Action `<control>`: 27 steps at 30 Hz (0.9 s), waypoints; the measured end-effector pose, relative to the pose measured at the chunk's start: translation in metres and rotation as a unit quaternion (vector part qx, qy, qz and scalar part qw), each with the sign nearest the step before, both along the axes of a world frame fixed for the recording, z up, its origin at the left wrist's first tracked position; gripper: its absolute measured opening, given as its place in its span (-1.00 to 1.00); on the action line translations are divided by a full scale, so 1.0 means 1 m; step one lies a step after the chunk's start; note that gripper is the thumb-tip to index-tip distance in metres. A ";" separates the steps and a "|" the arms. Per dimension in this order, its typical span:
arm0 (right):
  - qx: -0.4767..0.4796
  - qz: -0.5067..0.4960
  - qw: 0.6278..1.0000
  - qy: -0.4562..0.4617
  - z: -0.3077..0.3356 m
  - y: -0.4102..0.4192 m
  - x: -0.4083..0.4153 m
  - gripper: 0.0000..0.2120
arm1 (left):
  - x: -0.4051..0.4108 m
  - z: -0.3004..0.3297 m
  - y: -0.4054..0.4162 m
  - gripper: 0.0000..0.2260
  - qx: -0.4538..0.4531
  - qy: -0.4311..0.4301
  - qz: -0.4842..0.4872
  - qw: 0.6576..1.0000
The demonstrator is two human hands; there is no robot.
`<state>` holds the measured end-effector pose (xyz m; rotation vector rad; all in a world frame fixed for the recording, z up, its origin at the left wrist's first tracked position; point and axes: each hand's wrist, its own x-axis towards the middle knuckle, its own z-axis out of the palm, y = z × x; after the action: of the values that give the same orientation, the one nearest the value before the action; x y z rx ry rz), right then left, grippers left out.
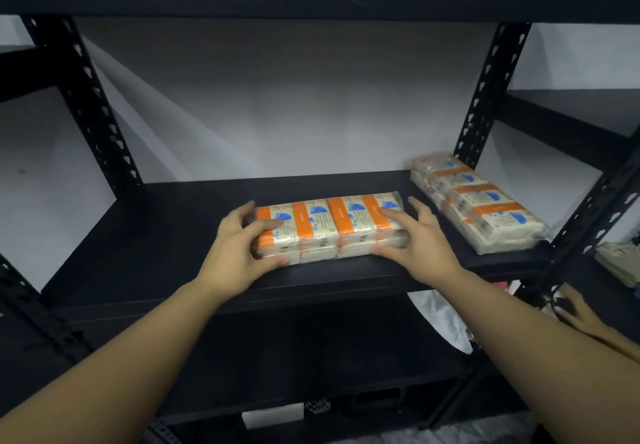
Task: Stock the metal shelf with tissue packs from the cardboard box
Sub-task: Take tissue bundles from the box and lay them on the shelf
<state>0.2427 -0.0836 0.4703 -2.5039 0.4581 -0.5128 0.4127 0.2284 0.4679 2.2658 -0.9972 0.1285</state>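
A plastic-wrapped tissue pack (329,225), orange and cream with blue marks, lies flat near the front middle of the black metal shelf (156,236). My left hand (239,246) grips its left end, thumb on the front face and fingers over the top. My right hand (419,239) holds the right end the same way, with its outer fingers spread past the corner. A second tissue pack (481,201) lies at an angle at the shelf's right end, clear of both hands. The cardboard box is out of view.
Black perforated uprights (485,97) stand at the back corners and another shelf board runs overhead. Another person's hand (575,312) rests low on the right by the front upright. A white bag (440,315) sits on the level below. The shelf's left half is bare.
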 end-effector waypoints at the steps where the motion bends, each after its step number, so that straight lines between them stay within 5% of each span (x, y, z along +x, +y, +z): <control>1: 0.021 -0.007 1.000 0.003 0.001 0.004 -0.002 -0.28 | -0.001 0.001 0.001 -0.40 -0.004 0.020 0.006 1.000; 16: 0.006 -0.069 0.997 -0.016 0.023 0.041 -0.039 -0.32 | 0.025 0.021 0.012 -0.40 0.012 0.109 -0.067 0.992; 27: -0.073 -0.148 0.981 -0.098 0.077 -0.028 -0.080 -0.38 | 0.065 0.074 -0.113 -0.45 -0.067 0.169 -0.199 0.963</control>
<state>0.1626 -0.1119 0.5471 -2.5007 0.7429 -0.9296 0.4773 0.1156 0.5423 1.8418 -1.1892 -0.3413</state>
